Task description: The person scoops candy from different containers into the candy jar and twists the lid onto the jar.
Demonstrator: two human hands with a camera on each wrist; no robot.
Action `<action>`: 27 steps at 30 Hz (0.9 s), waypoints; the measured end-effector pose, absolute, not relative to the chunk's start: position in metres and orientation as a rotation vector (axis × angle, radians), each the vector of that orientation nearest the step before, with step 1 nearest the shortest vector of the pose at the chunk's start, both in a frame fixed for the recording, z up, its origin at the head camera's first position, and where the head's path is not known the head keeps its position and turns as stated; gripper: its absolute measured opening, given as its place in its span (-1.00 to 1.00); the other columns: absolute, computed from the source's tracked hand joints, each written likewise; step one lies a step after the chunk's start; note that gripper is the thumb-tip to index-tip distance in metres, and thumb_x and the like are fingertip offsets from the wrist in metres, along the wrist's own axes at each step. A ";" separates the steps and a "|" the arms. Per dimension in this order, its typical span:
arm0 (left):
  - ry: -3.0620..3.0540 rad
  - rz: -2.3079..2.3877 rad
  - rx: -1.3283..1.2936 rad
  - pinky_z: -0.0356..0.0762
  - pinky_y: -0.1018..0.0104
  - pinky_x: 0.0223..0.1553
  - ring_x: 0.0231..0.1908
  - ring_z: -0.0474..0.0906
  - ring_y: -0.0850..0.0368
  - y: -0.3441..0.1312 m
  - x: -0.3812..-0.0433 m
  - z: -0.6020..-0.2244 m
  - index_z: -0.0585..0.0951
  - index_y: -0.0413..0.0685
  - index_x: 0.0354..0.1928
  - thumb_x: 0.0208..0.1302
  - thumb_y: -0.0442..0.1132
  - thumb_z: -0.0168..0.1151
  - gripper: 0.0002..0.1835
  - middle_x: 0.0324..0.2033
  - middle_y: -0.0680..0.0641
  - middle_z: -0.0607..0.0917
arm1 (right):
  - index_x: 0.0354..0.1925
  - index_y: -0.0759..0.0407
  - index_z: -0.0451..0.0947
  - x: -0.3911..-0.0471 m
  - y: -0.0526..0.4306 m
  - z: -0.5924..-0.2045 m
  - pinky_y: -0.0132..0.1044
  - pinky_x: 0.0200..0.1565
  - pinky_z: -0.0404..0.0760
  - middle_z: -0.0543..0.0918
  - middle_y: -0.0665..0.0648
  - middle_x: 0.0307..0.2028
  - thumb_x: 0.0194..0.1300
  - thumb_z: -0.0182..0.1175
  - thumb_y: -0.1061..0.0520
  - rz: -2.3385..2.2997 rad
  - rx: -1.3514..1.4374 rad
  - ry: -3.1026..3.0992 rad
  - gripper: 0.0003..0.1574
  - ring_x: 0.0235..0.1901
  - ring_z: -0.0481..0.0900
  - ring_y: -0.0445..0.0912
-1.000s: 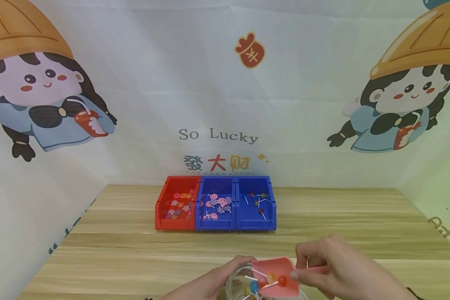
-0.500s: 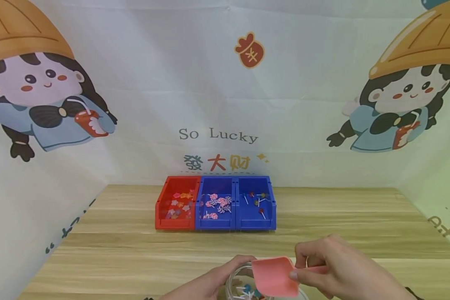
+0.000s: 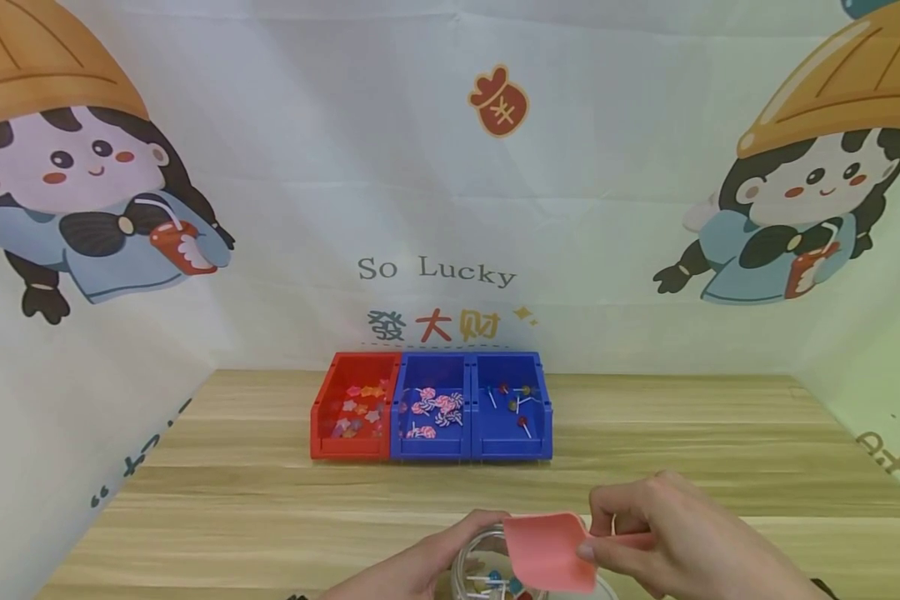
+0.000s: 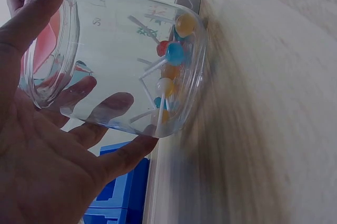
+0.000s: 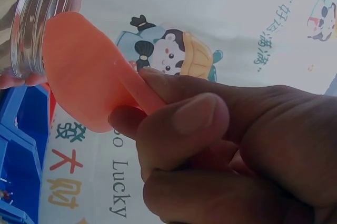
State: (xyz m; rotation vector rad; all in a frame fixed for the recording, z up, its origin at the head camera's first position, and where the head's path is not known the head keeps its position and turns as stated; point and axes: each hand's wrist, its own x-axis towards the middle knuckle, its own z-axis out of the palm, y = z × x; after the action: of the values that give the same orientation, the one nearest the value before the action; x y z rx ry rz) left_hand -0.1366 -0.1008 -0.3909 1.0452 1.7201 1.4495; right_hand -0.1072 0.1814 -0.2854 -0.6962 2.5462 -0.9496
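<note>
My left hand (image 3: 427, 562) holds a clear glass jar (image 4: 116, 61), its fingers and thumb spread round the wall. Inside, several small ball lollipops (image 4: 174, 54) in blue, orange, red and white lie at the bottom with their white sticks pointing various ways. A pink scoop (image 3: 551, 550) is tipped at the jar's mouth, and its bowl shows bare in the head view. The scoop's short handle is pinched between the thumb and fingers of my right hand (image 3: 663, 533). In the right wrist view the scoop's edge overlaps the jar's ridged glass neck (image 5: 31, 29).
At the back of the wooden table (image 3: 232, 483) stand a red bin (image 3: 350, 448) with star-shaped pieces, a blue bin (image 3: 431, 450) with swirl lollipops and another blue bin (image 3: 512, 450) with several ball lollipops. Behind them hangs a printed cloth (image 3: 607, 250).
The lollipops that lay in the scoop a second ago have dropped into the jar, leaving the scoop bare. Both hands have stayed in nearly the same place.
</note>
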 end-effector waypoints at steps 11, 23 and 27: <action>1.749 1.413 1.027 0.35 0.28 0.30 0.31 0.31 0.24 -0.100 -0.138 -0.390 0.05 0.34 0.41 0.29 0.03 0.18 -0.27 0.33 0.15 0.35 | -0.47 -0.19 0.50 -0.108 0.182 -0.287 -0.39 -0.67 0.12 0.24 -0.15 -0.70 0.22 0.23 -0.23 -0.928 -0.686 2.570 -0.75 -0.66 0.28 -0.34; 1.715 1.416 0.982 0.37 0.35 0.28 0.29 0.32 0.22 -0.100 -0.139 -0.391 0.04 0.36 0.41 0.31 0.02 0.18 -0.27 0.34 0.09 0.34 | -0.48 -0.15 0.48 -0.109 0.183 -0.287 -0.37 -0.67 0.09 0.19 -0.15 -0.71 0.23 0.23 -0.22 -0.930 -0.708 2.558 -0.73 -0.67 0.23 -0.34; 1.742 1.416 1.068 0.31 0.33 0.32 0.32 0.27 0.23 -0.100 -0.140 -0.392 0.03 0.32 0.42 0.29 0.03 0.19 -0.24 0.36 0.09 0.29 | -0.46 -0.14 0.49 -0.109 0.183 -0.287 -0.38 -0.67 0.10 0.20 -0.16 -0.70 0.23 0.23 -0.19 -0.945 -0.714 2.545 -0.75 -0.67 0.24 -0.34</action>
State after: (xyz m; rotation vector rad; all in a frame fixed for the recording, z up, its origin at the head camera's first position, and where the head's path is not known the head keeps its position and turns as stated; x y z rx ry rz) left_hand -0.1402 -0.1000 -0.3921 1.0680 1.7424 1.4159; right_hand -0.1089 0.1828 -0.2868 -0.7138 2.5449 -0.9449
